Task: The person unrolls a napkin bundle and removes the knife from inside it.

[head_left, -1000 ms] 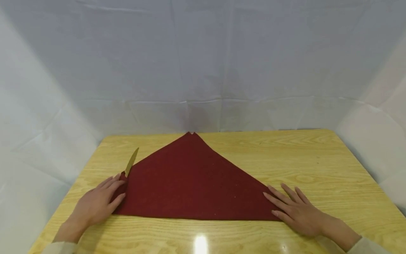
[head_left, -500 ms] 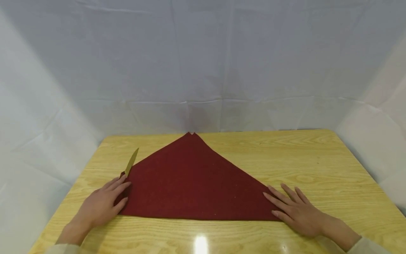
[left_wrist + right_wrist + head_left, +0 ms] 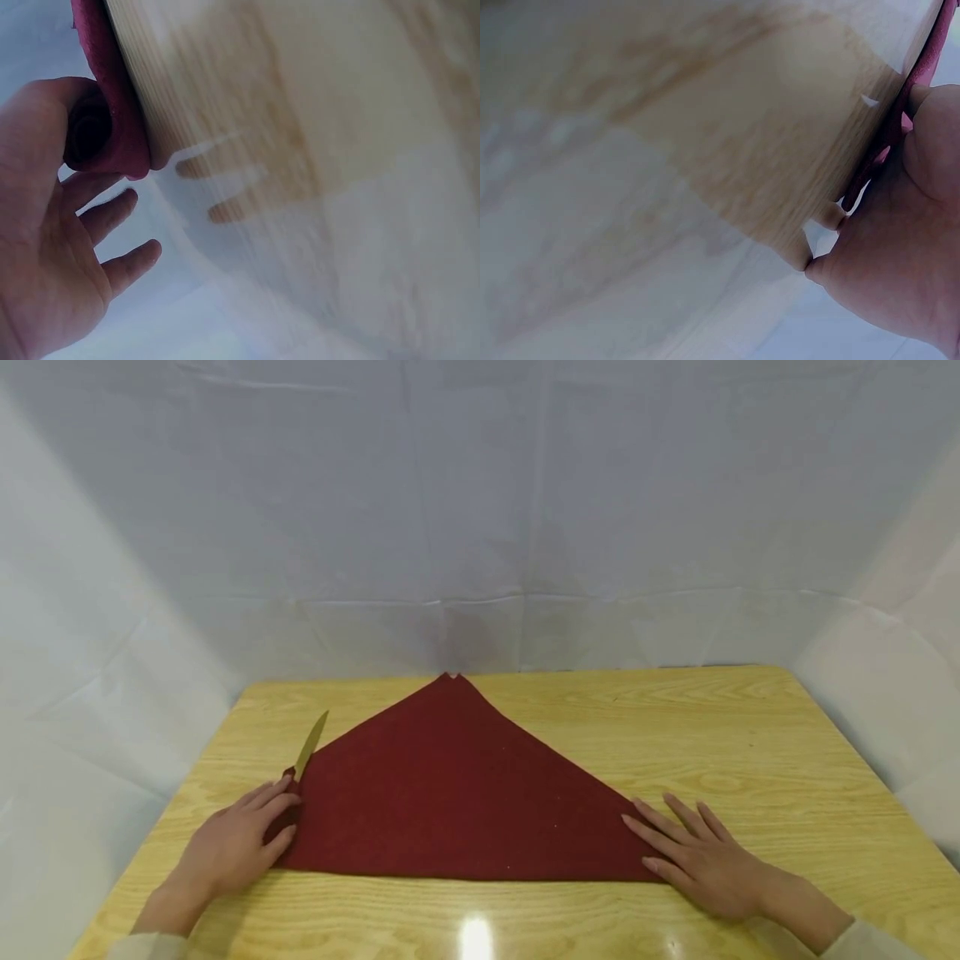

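A dark red cloth [image 3: 450, 793], laid out as a wide triangle, covers the middle of the table. Its left end is turned into a small roll [image 3: 124, 142], with a dark hollow visible in the left wrist view. My left hand [image 3: 232, 847] holds this roll between thumb and fingers. Out of the cloth beyond my fingertips sticks a pointed, gold-looking knife blade [image 3: 311, 745]; its other end is hidden in the cloth. At the right corner my right hand [image 3: 708, 868] lies flat with fingers spread, several fingertips resting on the cloth.
The table [image 3: 750, 735] has a light wood-grain top with rounded far corners. White sheeting [image 3: 480, 510] hangs behind it and along both sides. A bright light reflection shows at the near edge.
My left hand shifted slightly right with the rolled end, then back a little to the left. The blade and my right hand stay practically where they were.
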`<state>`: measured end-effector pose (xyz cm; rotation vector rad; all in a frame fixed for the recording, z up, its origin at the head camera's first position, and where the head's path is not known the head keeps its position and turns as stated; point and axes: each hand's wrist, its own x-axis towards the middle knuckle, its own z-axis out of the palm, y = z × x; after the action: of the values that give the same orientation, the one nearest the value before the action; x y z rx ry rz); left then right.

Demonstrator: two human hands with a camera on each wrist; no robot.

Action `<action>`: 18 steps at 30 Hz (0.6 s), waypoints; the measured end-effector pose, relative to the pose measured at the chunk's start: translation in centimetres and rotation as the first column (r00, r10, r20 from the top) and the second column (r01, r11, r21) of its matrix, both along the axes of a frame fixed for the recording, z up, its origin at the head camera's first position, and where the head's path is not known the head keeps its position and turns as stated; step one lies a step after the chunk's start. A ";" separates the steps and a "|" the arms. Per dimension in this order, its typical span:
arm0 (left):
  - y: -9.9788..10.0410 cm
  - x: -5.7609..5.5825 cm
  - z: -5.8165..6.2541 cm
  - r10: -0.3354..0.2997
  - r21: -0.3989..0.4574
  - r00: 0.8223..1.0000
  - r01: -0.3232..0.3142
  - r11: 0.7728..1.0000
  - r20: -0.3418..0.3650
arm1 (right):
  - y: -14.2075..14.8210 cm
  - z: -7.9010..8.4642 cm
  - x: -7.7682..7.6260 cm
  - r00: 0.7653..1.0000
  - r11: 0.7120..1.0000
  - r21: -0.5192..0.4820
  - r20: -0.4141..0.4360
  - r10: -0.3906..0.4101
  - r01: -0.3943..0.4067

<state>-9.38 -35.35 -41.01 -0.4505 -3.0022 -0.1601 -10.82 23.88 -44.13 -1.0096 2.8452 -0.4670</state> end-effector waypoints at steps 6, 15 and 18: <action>-0.5 -0.1 -0.1 0.011 0.011 1.000 -0.011 1.000 -0.001 | 0.1 0.0 0.0 1.000 1.000 -0.007 -0.014 0.009 -0.009; -0.9 0.0 0.2 0.029 0.036 0.999 -0.031 0.999 0.034 | -0.1 0.3 0.1 1.000 1.000 -0.020 0.025 0.013 -0.012; -0.9 0.0 0.3 0.040 0.043 0.998 -0.042 0.998 0.053 | -0.1 0.3 0.1 0.999 1.000 -0.017 0.032 0.009 -0.008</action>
<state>-9.39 -36.29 -40.72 -0.3857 -3.0491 -0.2373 -10.75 23.79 -43.78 -1.0072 2.8123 -0.5032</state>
